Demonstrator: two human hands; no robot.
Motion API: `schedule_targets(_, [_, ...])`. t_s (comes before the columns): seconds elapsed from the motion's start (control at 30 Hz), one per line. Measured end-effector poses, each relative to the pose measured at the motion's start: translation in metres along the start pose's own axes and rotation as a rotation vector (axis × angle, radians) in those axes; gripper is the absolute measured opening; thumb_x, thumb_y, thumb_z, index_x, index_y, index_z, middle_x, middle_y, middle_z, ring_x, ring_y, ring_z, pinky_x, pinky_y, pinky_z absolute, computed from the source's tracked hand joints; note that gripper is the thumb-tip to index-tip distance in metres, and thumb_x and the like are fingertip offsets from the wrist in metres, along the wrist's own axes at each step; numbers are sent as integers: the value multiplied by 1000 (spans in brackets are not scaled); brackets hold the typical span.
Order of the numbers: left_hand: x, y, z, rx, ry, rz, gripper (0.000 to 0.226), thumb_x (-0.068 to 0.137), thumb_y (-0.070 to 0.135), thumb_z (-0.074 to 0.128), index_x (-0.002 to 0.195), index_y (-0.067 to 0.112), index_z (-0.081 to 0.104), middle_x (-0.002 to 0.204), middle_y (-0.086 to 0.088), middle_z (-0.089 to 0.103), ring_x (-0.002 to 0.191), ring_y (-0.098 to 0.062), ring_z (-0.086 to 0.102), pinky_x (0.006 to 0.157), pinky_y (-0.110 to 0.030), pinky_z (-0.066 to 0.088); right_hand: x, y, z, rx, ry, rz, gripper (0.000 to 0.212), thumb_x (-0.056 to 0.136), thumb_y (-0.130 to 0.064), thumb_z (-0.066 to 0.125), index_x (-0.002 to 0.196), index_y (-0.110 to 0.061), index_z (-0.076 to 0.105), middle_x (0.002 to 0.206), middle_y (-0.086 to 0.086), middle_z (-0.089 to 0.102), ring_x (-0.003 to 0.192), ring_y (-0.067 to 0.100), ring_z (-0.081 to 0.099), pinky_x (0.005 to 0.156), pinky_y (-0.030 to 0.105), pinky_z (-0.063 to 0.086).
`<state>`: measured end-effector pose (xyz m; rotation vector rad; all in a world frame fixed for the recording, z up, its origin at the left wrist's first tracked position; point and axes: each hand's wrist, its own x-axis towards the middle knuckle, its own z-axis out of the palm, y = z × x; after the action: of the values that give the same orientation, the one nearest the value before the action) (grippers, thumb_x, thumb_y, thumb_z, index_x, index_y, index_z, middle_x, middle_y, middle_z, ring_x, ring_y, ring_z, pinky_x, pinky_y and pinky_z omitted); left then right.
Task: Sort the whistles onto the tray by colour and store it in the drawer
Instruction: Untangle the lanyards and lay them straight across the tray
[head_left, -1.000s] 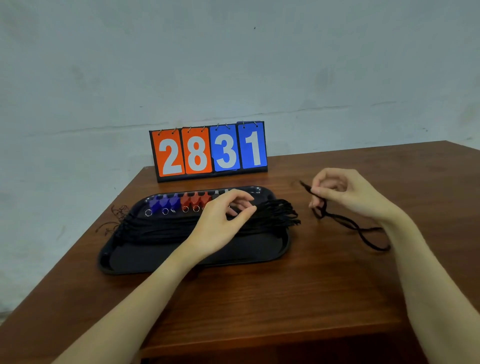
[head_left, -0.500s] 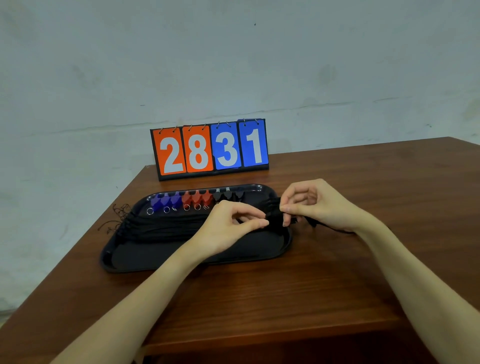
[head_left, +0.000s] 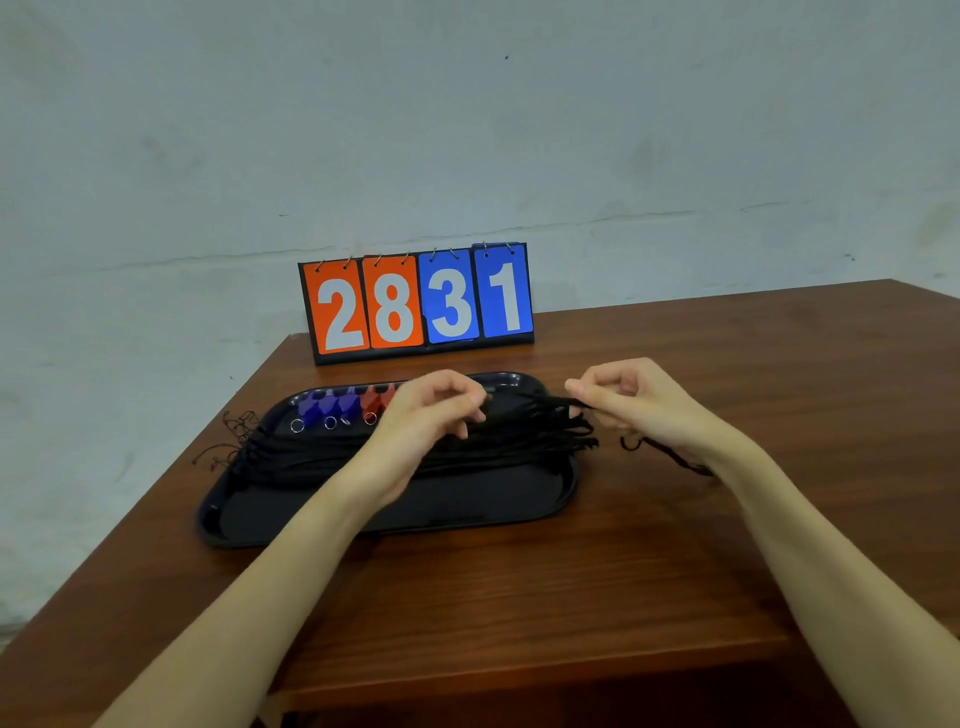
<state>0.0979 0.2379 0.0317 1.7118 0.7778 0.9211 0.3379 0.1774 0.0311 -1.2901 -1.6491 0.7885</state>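
A black tray (head_left: 483, 506) lies on the wooden table (head_left: 519, 597). Along its far edge stand blue whistles (head_left: 328, 407) and red whistles (head_left: 375, 399) in a row; black whistles further right are hidden behind my left hand (head_left: 423, 426). A bundle of black lanyard cords (head_left: 291, 457) stretches across the tray. My left hand hovers over the cords with fingers curled, pinching near a cord. My right hand (head_left: 631, 405) sits at the tray's right end, pinching the end of a black cord (head_left: 571, 402) that trails onto the table to the right.
A flip scoreboard (head_left: 418, 301) reading 2831 stands behind the tray, near the table's far edge. Loose cord ends (head_left: 234, 436) spill over the tray's left side onto the table. A pale wall rises behind.
My right hand brought its cord from the table's right side to the tray's right end, then drew back slightly to the right. My left hand lifted a little over the cords.
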Motion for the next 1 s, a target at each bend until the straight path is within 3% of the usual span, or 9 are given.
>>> schedule_targets(0.1, [1, 7, -14, -435, 13, -54, 12, 92, 11, 52, 92, 7, 63, 89, -5, 66, 83, -15, 63, 68, -22, 53, -2, 0, -6, 30, 56, 7, 37, 93, -38, 56, 75, -8, 68, 46, -6, 36, 42, 9, 26, 45, 20, 23])
schedule_targets(0.2, [4, 11, -30, -799, 55, -58, 17, 93, 13, 49, 106, 9, 59, 98, -6, 69, 85, -16, 68, 70, -24, 57, -2, 0, -10, 19, 78, 8, 37, 91, -37, 58, 74, -7, 67, 47, -3, 36, 43, 10, 25, 45, 20, 21])
schedule_targets(0.33, [3, 13, -50, -1056, 154, -21, 13, 94, 9, 46, 95, 7, 59, 109, -12, 68, 90, -17, 69, 77, -24, 57, -3, 1, -17, 23, 91, 30, 33, 87, -36, 61, 74, -7, 69, 47, -4, 37, 42, 9, 24, 43, 19, 20])
schedule_targets(0.4, [4, 12, -59, -1094, 233, 13, 10, 89, 10, 50, 94, 7, 59, 102, -11, 69, 85, -15, 68, 76, -23, 57, -4, 2, -20, 35, 96, 29, 30, 87, -34, 62, 74, -8, 71, 47, -4, 38, 43, 10, 25, 43, 19, 21])
schedule_targets(0.53, [10, 1, -73, -931, 414, 40, 17, 97, 18, 46, 106, 9, 57, 86, -4, 62, 71, -10, 57, 66, -18, 52, -5, 7, -24, 15, 122, 51, 23, 89, -30, 63, 80, -13, 76, 46, -6, 41, 43, 8, 28, 43, 16, 24])
schedule_targets(0.6, [13, -3, -77, -829, 480, 55, 22, 97, 22, 48, 111, 8, 57, 89, -5, 63, 75, -11, 59, 71, -20, 51, -5, 8, -25, 7, 131, 63, 20, 91, -28, 62, 85, -17, 78, 47, -7, 44, 42, 6, 32, 43, 16, 26])
schedule_targets(0.7, [13, -5, -77, -639, 563, 87, 26, 93, 21, 59, 115, 7, 59, 98, -7, 68, 84, -13, 65, 82, -25, 56, -5, 8, -21, -7, 169, 81, 31, 94, -24, 58, 67, -27, 74, 47, -8, 49, 42, 5, 39, 45, 18, 30])
schedule_targets(0.83, [10, -6, -73, -365, 702, 63, 25, 93, 8, 57, 118, 3, 56, 104, -13, 67, 87, -14, 69, 82, -26, 57, -1, 4, -17, -22, 226, 123, 20, 95, -15, 56, 83, -9, 71, 59, 0, 64, 47, 9, 53, 39, 17, 37])
schedule_targets(1.0, [4, 13, -93, -262, 658, -43, 22, 98, 2, 45, 117, 1, 56, 112, -16, 66, 99, -22, 68, 91, -33, 53, 5, -15, -19, -172, 299, 91, 15, 93, -15, 60, 84, -11, 71, 66, 2, 71, 43, 2, 55, 40, 13, 40])
